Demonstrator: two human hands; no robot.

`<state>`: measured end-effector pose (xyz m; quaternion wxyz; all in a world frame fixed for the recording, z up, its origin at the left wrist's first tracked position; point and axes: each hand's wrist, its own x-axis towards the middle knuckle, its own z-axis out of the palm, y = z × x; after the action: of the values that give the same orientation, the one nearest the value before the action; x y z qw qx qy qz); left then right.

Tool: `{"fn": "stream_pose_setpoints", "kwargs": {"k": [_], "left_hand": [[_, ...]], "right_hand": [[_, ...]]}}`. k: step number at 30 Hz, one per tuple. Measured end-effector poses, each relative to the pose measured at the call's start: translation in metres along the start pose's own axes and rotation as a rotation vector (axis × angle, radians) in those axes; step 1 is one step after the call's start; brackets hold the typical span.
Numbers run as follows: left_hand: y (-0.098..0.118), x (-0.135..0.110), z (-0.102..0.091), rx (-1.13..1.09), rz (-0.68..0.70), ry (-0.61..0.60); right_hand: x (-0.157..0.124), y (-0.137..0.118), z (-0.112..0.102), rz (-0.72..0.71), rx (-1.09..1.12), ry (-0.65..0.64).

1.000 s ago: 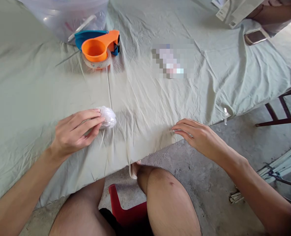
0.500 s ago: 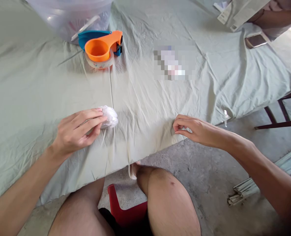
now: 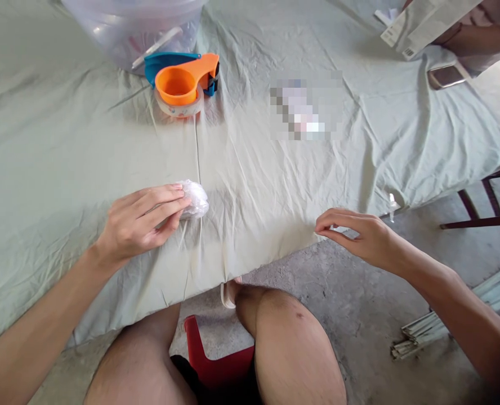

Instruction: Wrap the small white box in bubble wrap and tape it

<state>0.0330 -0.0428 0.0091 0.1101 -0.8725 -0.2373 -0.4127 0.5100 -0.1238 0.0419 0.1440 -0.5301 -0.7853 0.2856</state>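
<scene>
My left hand [image 3: 142, 225] rests on the pale green cloth [image 3: 64, 169] covering the table. Its fingers are closed on a small bundle wrapped in clear plastic [image 3: 196, 199], which lies on the cloth. My right hand [image 3: 360, 236] hovers at the cloth's front edge, to the right. Its thumb and fingers are pinched together on something thin that I cannot make out. My bare knees show below the table edge.
An orange tape dispenser [image 3: 180, 90] with a clear tape roll lies at the back, a blue one [image 3: 165, 59] behind it, beside a clear plastic tub [image 3: 127, 25]. A phone [image 3: 446, 75], a paper package [image 3: 423, 22] and another person's arm [image 3: 486, 34] are at the far right. A red stool [image 3: 216, 360] is under me.
My right hand curled into a pinch at the cloth's edge, then drew back to the right, off the edge. My left hand stayed on the bundle.
</scene>
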Motion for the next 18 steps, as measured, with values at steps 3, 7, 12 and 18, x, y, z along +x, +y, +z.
{"fn": "stream_pose_setpoints", "kwargs": {"k": [3,7,12,18], "left_hand": [[0.000,-0.001,-0.001,-0.022,-0.002,-0.020],[0.000,-0.002,-0.002,-0.051,-0.044,-0.038],[-0.002,-0.005,-0.001,-0.072,-0.046,-0.058],[-0.002,-0.003,-0.002,-0.066,-0.048,-0.071]], "right_hand": [[-0.025,-0.008,0.001,-0.094,-0.084,0.042],[-0.072,-0.023,0.009,-0.214,-0.394,0.031],[-0.110,-0.038,0.023,-0.333,-0.569,0.042],[-0.102,-0.052,0.032,-0.091,-0.228,-0.113]]}}
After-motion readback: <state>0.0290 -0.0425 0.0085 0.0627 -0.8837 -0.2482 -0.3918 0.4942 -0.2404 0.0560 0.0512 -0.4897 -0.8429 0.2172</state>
